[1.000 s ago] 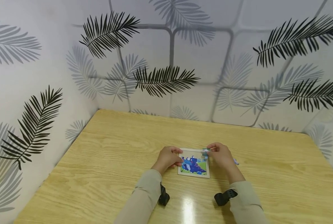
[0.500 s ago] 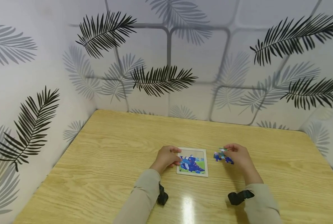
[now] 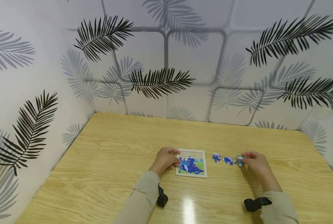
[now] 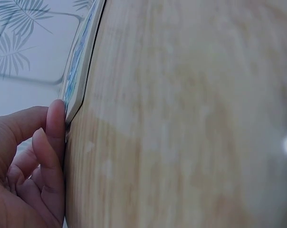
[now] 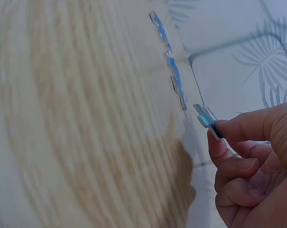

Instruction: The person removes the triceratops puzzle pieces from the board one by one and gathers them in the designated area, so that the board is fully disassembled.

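A square puzzle board [image 3: 205, 163] with a pale rim lies flat on the table, its picture of a blue dinosaur partly filled in. My left hand [image 3: 166, 158] holds the board by its left edge, with fingertips at the rim. In the left wrist view, that hand [image 4: 27, 166] touches the board's corner [image 4: 77, 102]. To the right, my right hand [image 3: 256, 163] pinches a teal puzzle piece [image 3: 240, 161] between thumb and finger. The right wrist view shows this piece [image 5: 207, 121] tilted just above the table. Its underside is hidden.
Two loose blue-purple puzzle pieces, a left one [image 3: 216, 157] and a right one [image 3: 228, 160], lie between the board and my right hand. The wooden table [image 3: 121, 146] meets a leaf-patterned wall [image 3: 188, 102] at the back.
My right hand has carried the teal piece from the board's upper right corner rightward, past the two loose pieces, which now show fully. My left hand has stayed at the board.
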A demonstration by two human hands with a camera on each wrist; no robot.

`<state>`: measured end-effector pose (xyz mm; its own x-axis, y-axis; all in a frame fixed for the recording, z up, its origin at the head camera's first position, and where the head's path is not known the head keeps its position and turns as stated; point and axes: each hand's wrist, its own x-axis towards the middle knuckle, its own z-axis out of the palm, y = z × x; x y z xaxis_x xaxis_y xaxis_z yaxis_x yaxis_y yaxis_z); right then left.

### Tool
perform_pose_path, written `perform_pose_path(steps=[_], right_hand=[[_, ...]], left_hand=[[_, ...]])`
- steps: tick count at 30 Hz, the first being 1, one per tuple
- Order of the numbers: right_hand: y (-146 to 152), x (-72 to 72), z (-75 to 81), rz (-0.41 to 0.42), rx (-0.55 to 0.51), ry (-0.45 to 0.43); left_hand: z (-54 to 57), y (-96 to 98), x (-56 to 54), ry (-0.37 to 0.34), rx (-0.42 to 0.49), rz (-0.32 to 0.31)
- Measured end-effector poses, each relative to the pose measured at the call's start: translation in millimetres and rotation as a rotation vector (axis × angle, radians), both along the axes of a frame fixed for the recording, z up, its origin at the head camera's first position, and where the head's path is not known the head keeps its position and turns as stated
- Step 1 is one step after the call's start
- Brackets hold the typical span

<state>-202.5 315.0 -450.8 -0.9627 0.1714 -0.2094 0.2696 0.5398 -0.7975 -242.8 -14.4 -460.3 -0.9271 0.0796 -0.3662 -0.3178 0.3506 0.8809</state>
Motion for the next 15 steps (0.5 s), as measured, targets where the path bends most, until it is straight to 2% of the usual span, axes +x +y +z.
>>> perform_pose_path(steps=[15], right_hand=[[4.4,1.4,-6.3,-0.005,0.013,0.021]], left_hand=[[-1.9,-2.6,0.0,0.001,0.007,0.001]])
